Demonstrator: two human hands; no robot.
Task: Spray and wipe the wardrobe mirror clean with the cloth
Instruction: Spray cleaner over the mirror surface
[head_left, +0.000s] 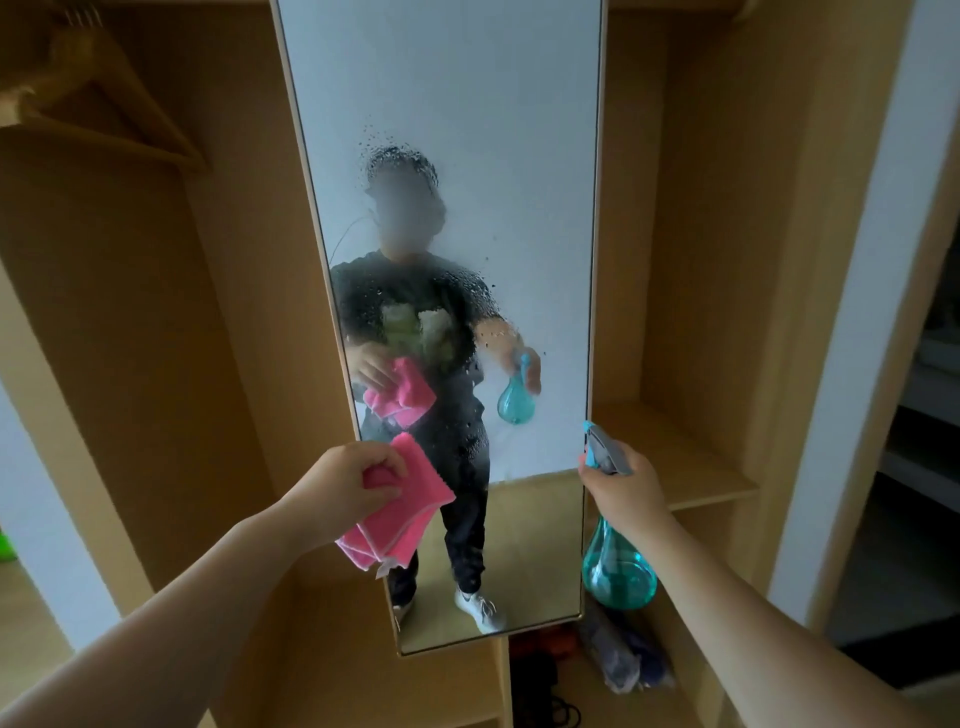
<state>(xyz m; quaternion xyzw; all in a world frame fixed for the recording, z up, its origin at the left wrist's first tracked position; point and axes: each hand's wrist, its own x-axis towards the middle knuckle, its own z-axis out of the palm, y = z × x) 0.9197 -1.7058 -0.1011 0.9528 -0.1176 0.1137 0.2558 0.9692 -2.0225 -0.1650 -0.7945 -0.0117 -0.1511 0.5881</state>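
The tall thin-framed wardrobe mirror (457, 130), droplet-speckled across its middle, is set between light-wood wardrobe bays (701, 260); before its lower part the fingers of the left hand (343, 488) pinch a folded pink cloth (400, 514), and those of the right hand (623, 493) curl round the neck of a teal translucent spray bottle (618, 571).

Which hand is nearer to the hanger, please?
Left. The left hand, gripping the cloth, is below and right of the hanger; the right hand, gripping the bottle, is farther right, across the mirror.
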